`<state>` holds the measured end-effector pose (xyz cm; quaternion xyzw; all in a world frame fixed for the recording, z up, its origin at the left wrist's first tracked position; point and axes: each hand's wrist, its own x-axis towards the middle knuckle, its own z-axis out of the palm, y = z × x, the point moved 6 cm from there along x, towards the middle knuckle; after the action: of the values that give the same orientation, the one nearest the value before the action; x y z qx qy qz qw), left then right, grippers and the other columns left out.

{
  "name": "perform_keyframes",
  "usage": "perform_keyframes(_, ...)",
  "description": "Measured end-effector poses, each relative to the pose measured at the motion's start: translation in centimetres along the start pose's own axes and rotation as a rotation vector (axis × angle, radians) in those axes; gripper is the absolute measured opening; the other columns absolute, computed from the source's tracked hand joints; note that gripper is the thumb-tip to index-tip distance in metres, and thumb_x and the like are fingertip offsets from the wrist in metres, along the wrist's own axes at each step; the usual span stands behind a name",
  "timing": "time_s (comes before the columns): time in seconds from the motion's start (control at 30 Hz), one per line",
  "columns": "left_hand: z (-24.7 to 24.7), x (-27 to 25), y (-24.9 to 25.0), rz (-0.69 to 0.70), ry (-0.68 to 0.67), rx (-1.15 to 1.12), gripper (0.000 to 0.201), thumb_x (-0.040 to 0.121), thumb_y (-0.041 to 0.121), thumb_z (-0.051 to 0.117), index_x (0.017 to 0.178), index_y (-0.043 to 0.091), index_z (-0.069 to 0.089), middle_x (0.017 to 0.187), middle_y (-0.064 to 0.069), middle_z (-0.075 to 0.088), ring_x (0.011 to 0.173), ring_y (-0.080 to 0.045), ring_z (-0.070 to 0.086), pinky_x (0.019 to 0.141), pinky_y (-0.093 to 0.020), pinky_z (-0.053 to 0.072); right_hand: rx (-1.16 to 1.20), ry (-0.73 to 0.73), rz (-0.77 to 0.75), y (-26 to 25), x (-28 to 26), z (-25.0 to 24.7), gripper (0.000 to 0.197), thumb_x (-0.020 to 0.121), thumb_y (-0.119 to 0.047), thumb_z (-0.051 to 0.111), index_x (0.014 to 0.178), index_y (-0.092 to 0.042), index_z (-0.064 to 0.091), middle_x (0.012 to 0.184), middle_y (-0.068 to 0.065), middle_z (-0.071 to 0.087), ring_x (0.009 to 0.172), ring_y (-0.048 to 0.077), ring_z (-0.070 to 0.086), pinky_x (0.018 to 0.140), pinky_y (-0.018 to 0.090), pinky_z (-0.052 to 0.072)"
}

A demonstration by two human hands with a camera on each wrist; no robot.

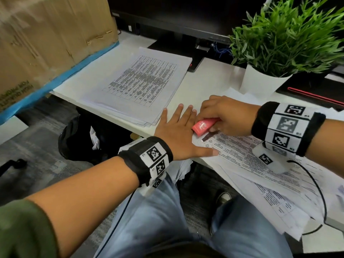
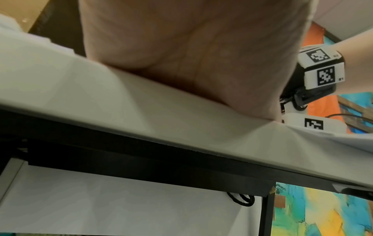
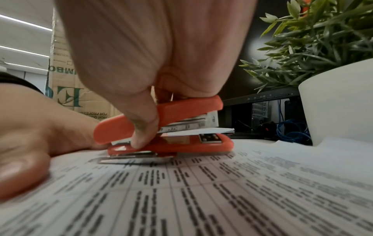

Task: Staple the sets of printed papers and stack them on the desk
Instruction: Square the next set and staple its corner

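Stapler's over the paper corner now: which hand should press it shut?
Right. The right hand already grips the red stapler, with the corner of the paper set between its jaws. The left hand lies flat, holding the sheets down.

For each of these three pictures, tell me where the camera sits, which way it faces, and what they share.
Head: worn high, facing forward and down at both forearms, the left hand flat on the papers, the right hand gripping the red stapler.
Left wrist: under the palm, facing along the desk edge.
Right wrist: low over the printed sheet, facing the stapler and both hands.
Shared: stapler and potted plant appear in head and right wrist views.
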<state>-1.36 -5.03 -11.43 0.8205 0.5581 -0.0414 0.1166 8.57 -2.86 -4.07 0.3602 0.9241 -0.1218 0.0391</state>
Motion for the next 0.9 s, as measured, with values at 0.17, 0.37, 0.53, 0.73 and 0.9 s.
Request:
perform_keyframes(0.17,-0.1,0.1,0.0,0.0,-0.012,0.0,0.127,0.06,0.1,0.022,0.153,0.023,-0.018,0.162,0.002,-0.021,0.146,-0.021,-0.026,0.116,-0.057,-0.013,0.061,-0.087,0.071,0.5,0.2,0.3,0.047,0.082,-0.011,0.072,0.124,-0.028,0.063,0.105,-0.002,0.058,0.105,0.016,0.048,0.094,0.034,0.04)
perform_keyframes(0.37,-0.1,0.0,0.0,0.001,-0.007,-0.001,0.128,0.058,0.1,0.02,0.153,0.024,-0.019,0.162,0.003,-0.02,0.146,-0.022,-0.027,0.115,-0.059,-0.013,0.086,-0.065,0.092,0.5,0.0,0.5,0.043,0.081,-0.014,0.074,0.121,-0.026,0.064,0.106,-0.002,0.055,0.103,0.018,0.051,0.094,0.038,0.043)
perform_keyframes(0.53,-0.1,-0.1,0.1,0.006,0.002,0.011,0.123,0.061,0.099,0.023,0.152,0.029,-0.02,0.162,0.003,-0.02,0.146,-0.023,-0.027,0.116,-0.059,-0.011,0.007,-0.121,0.089,-0.2,0.1,0.7,0.044,0.077,-0.036,0.076,0.117,-0.026,0.059,0.104,-0.004,0.054,0.1,0.015,0.05,0.09,0.034,0.044)
perform_keyframes(0.73,-0.1,-0.3,0.1,0.026,0.044,-0.011,0.113,0.06,0.1,0.023,0.151,0.043,-0.012,0.162,0.006,-0.017,0.147,-0.025,-0.023,0.116,-0.059,-0.01,-0.186,-0.145,0.16,-0.5,0.5,0.5,0.046,0.074,-0.051,0.075,0.102,-0.023,0.053,0.091,-0.007,0.053,0.091,0.013,0.051,0.08,0.03,0.045)
perform_keyframes(0.9,0.0,-0.3,0.1,0.035,0.046,-0.004,0.106,0.06,0.1,0.022,0.147,0.051,-0.013,0.162,0.009,-0.016,0.148,-0.026,-0.02,0.116,-0.059,-0.01,-0.051,-0.107,0.25,0.1,-0.9,1.3,0.042,0.075,-0.052,0.074,0.095,-0.024,0.049,0.093,-0.006,0.054,0.083,0.013,0.054,0.073,0.028,0.042)
